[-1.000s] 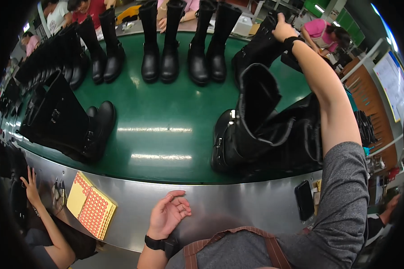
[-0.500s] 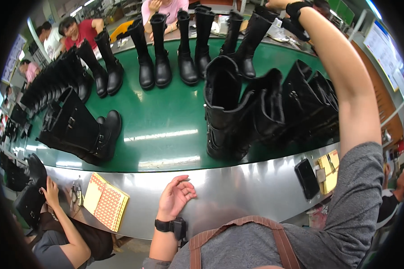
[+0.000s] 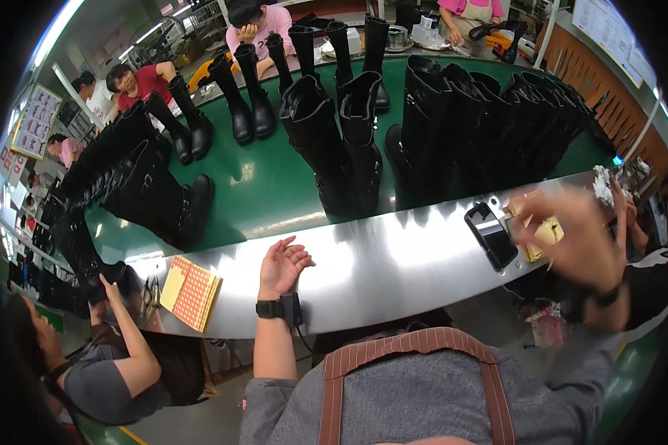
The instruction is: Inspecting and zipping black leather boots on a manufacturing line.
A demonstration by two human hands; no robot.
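Head view: left hand [image 3: 283, 265] rests palm up on the steel edge of the bench [image 3: 393, 259], fingers loosely curled and a little spread, holding nothing, forearm rising from the lower edge with a black wrist device [image 3: 278, 308] strapped on. Right hand [image 3: 571, 241] is raised at right, motion-blurred, so its fingers cannot be told; it hangs near one black phone [image 3: 490, 233] and one yellow pad [image 3: 543, 233] lying on the steel edge. Two tall black boots [image 3: 338, 148] stand upright side by side on the green belt [image 3: 260, 185] just beyond the left hand. A dense row of boots [image 3: 497, 126] right of them is too overlapped to count. One orange dotted notebook [image 3: 191, 291] lies left of the left hand. A seated co-worker [image 3: 104, 363] is at lower left.
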